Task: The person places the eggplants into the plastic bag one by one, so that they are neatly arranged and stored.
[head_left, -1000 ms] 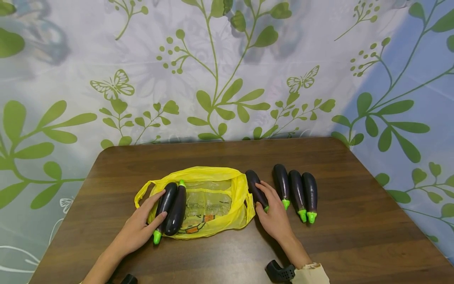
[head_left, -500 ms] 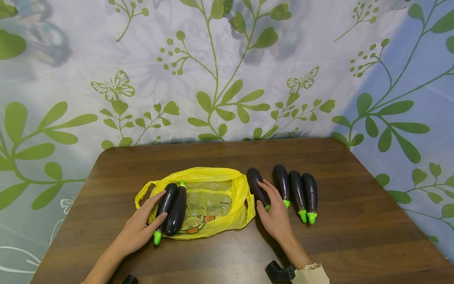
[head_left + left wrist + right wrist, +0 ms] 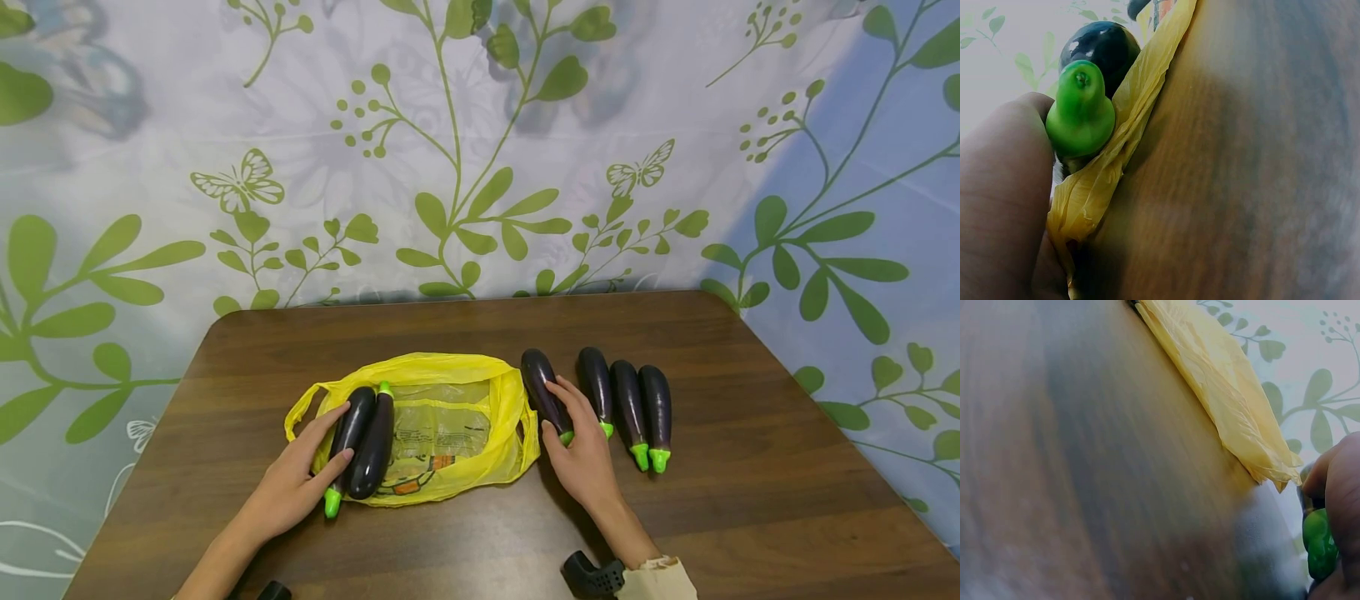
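In the head view my left hand (image 3: 292,487) holds a dark purple eggplant (image 3: 356,417) at the left end of an open yellow plastic bag (image 3: 442,363). Its green stem points toward me, and it shows close up in the left wrist view as a green cap (image 3: 1080,115). A second eggplant (image 3: 373,458) lies right against it in the bag, stem pointing away. Just past the bag's right end, my right hand (image 3: 587,467) grips another eggplant (image 3: 538,379) around its lower part. In the right wrist view its green stem (image 3: 1319,544) is partly hidden by the hand.
To the right of my right hand lie three more eggplants: one (image 3: 593,379) apart, then two (image 3: 627,400) side by side. All are on a brown wooden table (image 3: 750,467). A leaf-printed cloth (image 3: 480,167) hangs behind the table's far edge.
The eggplant in my right hand has shifted slightly away from me and to the right, then come to rest. My left hand and the bag have stayed practically in place.
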The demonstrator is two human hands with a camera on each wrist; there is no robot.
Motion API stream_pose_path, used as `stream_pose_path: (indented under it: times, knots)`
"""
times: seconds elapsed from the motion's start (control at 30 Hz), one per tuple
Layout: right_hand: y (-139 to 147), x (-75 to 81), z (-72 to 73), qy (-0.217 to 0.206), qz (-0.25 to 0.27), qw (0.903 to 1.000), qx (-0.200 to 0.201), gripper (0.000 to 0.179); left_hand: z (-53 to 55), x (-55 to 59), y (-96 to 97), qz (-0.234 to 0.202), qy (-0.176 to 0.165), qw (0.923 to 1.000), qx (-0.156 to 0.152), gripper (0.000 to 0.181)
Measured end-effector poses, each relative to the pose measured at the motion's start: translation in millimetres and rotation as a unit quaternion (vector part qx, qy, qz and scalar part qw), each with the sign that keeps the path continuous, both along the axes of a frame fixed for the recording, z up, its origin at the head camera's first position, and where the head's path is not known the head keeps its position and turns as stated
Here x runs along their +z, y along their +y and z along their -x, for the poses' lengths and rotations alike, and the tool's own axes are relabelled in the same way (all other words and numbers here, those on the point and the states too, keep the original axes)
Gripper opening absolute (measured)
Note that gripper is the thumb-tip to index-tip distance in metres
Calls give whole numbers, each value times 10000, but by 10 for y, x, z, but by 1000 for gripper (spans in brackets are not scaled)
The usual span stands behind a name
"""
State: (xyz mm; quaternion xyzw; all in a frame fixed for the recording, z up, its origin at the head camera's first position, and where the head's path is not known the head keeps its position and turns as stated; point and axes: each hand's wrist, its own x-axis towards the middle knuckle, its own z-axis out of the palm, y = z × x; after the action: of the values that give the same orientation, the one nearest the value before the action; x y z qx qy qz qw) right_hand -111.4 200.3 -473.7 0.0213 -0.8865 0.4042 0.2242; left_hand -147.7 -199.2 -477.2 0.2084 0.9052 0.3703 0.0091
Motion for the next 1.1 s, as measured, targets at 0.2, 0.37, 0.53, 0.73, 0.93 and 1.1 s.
stream_pose_path:
  times: [0.2, 0.37, 0.53, 0.73, 0.93, 1.1]
  knots:
    - [-17, 15, -10, 94, -1, 9999, 56, 55, -7, 9, 0, 5, 7, 10000, -2, 64]
    - [-22, 11, -7, 143, -7, 9998, 107, 53, -9, 5, 1, -6, 61, 10000, -9, 63]
    - [-23, 11, -10, 223, -65, 9996, 140, 54, -8, 2, 1, -2, 79, 10000, -9, 63]
    - [-39, 24, -24, 323, -116, 9993, 169, 55, -11, 3, 0, 2, 57, 10000, -6, 63]
    - [-56, 15, -29, 448, -40, 9986, 287, 56, -10, 3, 1, 7, 69, 10000, -7, 63]
    - [-61, 4, -24, 531, -48, 9981, 300, 56, -10, 5, 3, 6, 93, 10000, -18, 63]
